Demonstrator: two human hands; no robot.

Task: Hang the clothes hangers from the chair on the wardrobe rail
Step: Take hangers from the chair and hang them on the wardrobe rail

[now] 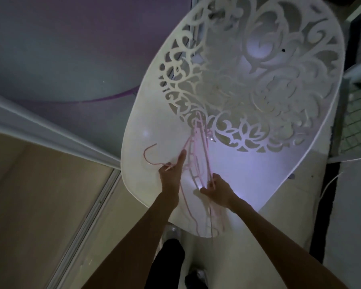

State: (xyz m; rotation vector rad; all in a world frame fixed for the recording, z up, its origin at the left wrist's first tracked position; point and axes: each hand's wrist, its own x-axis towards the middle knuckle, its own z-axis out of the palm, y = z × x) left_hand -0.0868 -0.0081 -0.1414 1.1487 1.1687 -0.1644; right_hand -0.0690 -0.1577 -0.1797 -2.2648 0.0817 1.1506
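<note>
Gripping pink hangers (198, 151), white chair (279, 159), sliding track (96, 203)

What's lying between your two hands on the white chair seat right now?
In the head view, thin pink plastic hangers in a tangled bunch lie between the left hand and right hand, on the white cut-out chair.

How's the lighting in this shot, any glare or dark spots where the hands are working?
Head view: dim overall; a bright bluish glare patch on the chair seat beside the right hand; the pink hangers look faint; the left hand reads dark; edges bend from wide-angle distortion.
</note>
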